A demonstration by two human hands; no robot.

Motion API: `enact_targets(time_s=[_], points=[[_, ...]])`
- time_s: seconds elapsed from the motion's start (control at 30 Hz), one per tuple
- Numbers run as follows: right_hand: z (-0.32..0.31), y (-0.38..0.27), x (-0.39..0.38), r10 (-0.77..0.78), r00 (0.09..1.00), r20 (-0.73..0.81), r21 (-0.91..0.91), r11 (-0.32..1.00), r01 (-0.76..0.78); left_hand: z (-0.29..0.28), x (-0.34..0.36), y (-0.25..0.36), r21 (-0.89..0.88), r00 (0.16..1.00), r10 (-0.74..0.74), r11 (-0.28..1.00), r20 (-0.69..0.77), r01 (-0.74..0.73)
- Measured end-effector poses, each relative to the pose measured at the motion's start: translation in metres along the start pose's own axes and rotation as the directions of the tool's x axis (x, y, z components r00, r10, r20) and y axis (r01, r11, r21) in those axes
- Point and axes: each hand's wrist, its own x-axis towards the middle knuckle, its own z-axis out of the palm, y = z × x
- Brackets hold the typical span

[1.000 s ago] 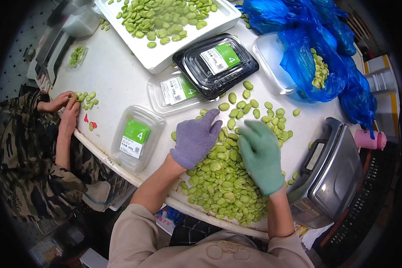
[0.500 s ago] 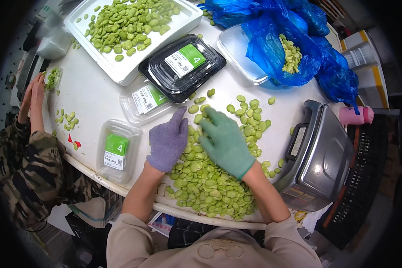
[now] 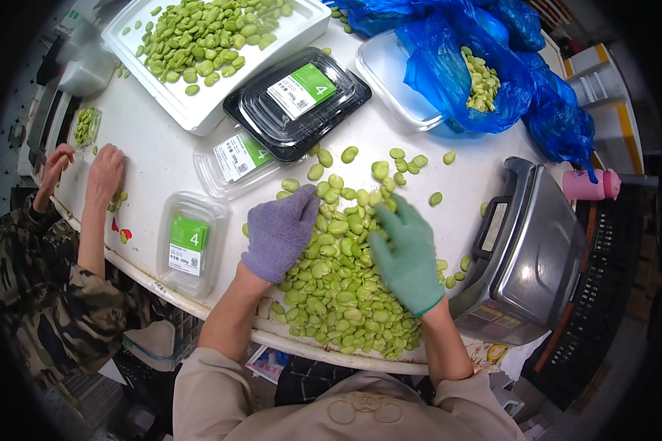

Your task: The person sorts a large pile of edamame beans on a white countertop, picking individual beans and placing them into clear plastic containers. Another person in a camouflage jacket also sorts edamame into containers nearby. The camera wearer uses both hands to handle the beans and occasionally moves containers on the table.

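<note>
My left hand (image 3: pixel 279 231) in a purple glove has its fingertips curled at the left edge of a large pile of shelled green beans (image 3: pixel 346 316); what is inside them is hidden. My right hand (image 3: pixel 403 253) in a green glove rests on the pile's right side with its fingers apart, nearest to loose beans. A closed clear plastic container with a green label (image 3: pixel 191 242) lies left of my left hand. Beyond my hands, a black lidded container (image 3: pixel 298 103) overlaps a clear labelled container (image 3: pixel 224 165).
A white tray of beans (image 3: pixel 132 59) is at the back. A clear tub (image 3: pixel 386 81) and blue bags (image 3: pixel 449 81) sit right of it. A steel scale (image 3: pixel 533 257) and pink bottle (image 3: pixel 588 184) are at right. At left, a co-worker's hands (image 3: pixel 104 173) are near scattered beans.
My right hand has moved right and down from the top of the pile, drawing some beans closer. My left fingers have curled in. The co-worker's hands have separated since half a second ago.
</note>
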Motion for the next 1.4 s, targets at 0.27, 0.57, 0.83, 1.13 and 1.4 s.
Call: enact_targets(time_s=[0.27, 0.57, 0.83, 1.13, 1.4], points=[[-0.007, 0.013, 0.027, -0.018, 0.972, -0.234, -0.041, 0.999, 0.009, -0.002, 0.001, 0.003, 0.005, 1.0, -0.018, 1.0, 0.02, 0.018], [0.025, 0.001, 0.05, -0.148, 0.988, -0.047, -0.105, 0.984, 0.142, 0.005, 0.002, -0.004, -0.001, 0.989, 0.075, 0.997, -0.124, -0.076], [-0.009, -0.02, -0.016, -0.179, 0.978, 0.109, 0.062, 0.983, 0.173, 0.0, 0.003, -0.007, -0.037, 0.989, 0.074, 0.996, -0.127, -0.079], [-0.021, -0.006, 0.005, 0.016, 0.987, -0.16, -0.043, 0.999, -0.023, 0.002, 0.0, -0.005, -0.055, 0.995, 0.048, 0.997, -0.085, -0.053], [0.015, 0.013, 0.049, -0.113, 0.991, -0.076, -0.29, 0.953, 0.086, -0.004, 0.003, -0.001, -0.068, 0.998, -0.003, 0.998, -0.055, -0.001]])
